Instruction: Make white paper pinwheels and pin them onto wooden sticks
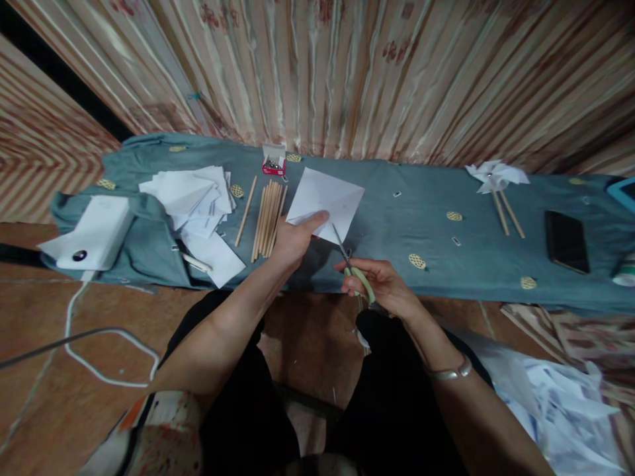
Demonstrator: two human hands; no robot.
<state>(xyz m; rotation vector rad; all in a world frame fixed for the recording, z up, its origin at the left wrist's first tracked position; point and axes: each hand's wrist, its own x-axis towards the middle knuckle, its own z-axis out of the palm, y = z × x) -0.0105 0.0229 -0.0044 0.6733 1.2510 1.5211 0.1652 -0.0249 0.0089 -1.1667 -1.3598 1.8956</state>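
Extending beyond the gripping left hand (298, 237), paper (329, 198) meets scissors (348, 266) held by the right hand (383, 280). Beyond both, curtains (317, 79) edge the draped bench (384, 231).

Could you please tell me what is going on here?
A person's left hand holds a square white paper sheet; the right hand holds green-handled metal scissors, blades at the sheet's near corner. To the left lie slim wooden sticks and a loose white paper pile; far right, folded white paper tops two other sticks.

The white paper square (328, 197) is turned cornerwise. Green-handled scissors (351, 268) point toward eleven o'clock, overlapping the square's five-o'clock corner.
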